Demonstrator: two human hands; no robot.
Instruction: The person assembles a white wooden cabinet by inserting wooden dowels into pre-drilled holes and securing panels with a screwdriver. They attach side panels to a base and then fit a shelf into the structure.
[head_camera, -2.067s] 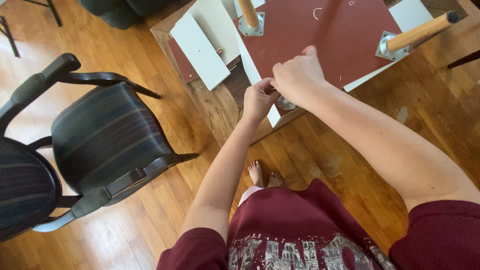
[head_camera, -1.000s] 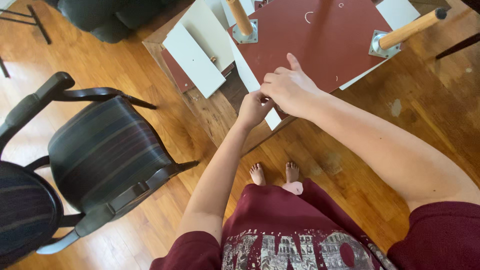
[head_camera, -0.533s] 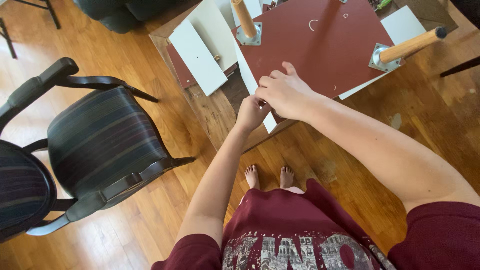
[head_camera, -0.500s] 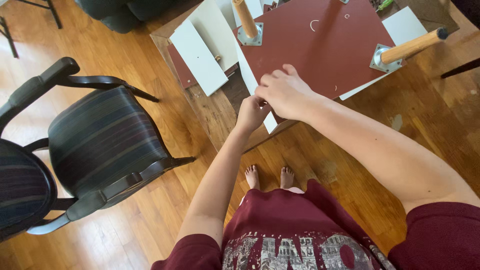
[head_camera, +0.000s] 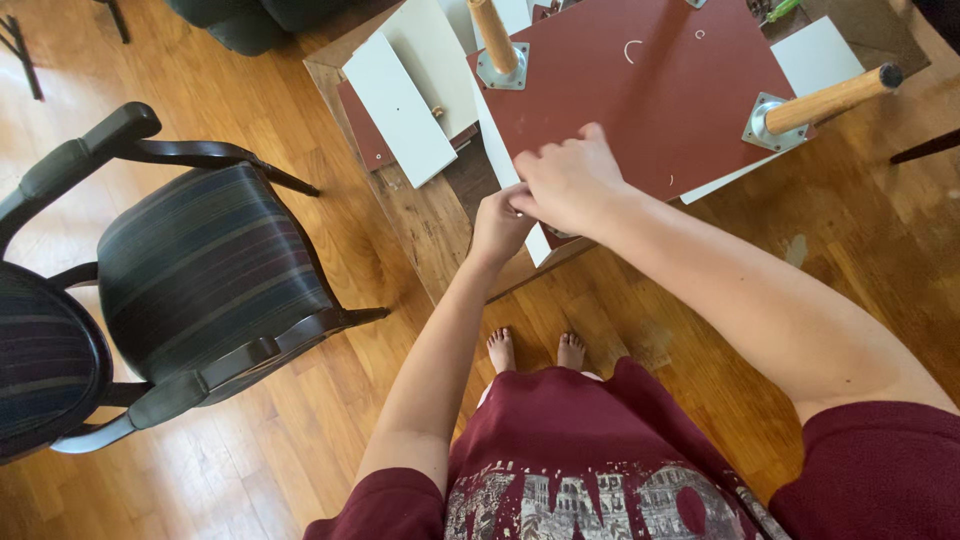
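Observation:
A dark red flat panel (head_camera: 640, 90) lies upside down on a low wooden table (head_camera: 425, 215). Two wooden legs stand on metal corner plates, one at the far left (head_camera: 494, 35), one at the right (head_camera: 828, 98). My right hand (head_camera: 570, 180) rests on the panel's near corner, fingers curled over a metal plate there that is mostly hidden. My left hand (head_camera: 498, 222) pinches at the same corner, touching my right hand; what its fingertips hold is hidden.
White boards (head_camera: 398, 105) lie on the table left of the red panel. A dark striped armchair (head_camera: 190, 275) stands at the left on the wooden floor (head_camera: 300, 420). My bare feet (head_camera: 535, 350) are just in front of the table.
My right hand has slid slightly farther onto the panel's corner, and the left hand stays pinched beside it. The view shifted a little.

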